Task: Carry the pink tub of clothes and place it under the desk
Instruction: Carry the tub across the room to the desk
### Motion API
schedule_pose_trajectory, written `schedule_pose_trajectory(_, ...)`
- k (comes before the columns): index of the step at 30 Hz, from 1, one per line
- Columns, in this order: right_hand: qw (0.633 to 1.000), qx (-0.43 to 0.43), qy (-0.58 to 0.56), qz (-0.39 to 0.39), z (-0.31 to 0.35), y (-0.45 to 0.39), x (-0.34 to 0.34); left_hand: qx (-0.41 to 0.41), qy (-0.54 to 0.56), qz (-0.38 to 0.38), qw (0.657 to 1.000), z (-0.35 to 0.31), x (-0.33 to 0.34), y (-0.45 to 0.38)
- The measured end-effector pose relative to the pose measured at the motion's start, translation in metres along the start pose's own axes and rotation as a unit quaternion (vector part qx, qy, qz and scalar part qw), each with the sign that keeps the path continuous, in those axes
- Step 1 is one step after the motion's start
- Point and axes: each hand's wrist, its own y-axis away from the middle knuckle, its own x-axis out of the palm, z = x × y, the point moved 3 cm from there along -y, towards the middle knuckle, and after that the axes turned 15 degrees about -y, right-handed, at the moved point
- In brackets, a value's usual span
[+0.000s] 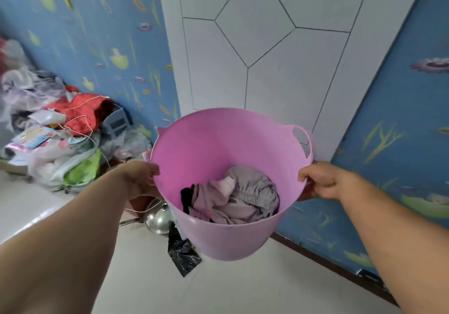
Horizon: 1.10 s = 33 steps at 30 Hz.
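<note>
A pink tub (206, 148) hangs in the air in front of me, above the pale floor. Crumpled grey, lilac and black clothes (233, 197) lie at its bottom. My left hand (142, 180) grips the tub's left rim. My right hand (320, 182) grips the right rim, just below a cut-out handle (302, 141). No desk is in view.
A heap of bags, red cloth and packets (58, 133) is piled on a white surface at the left. A metal pot lid (158, 219) and a black bag (182, 253) lie on the floor under the tub. A white panelled door (267, 46) stands ahead between blue patterned walls.
</note>
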Motion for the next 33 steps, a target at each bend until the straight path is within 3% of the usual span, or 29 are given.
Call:
schedule_pose_trajectory(14, 0.975, -0.005, 0.116, 0.189, 0.059, -0.053, 0.198, -0.031, 0.079, -0.148, 0.985, 0.071, -0.146, 0.069)
schedule_pose_trajectory(33, 0.884, 0.016, 0.252, 0.394, 0.069, -0.077, 0.352, -0.138, 0.205, -0.318, 0.915, 0.159, -0.165, 0.163)
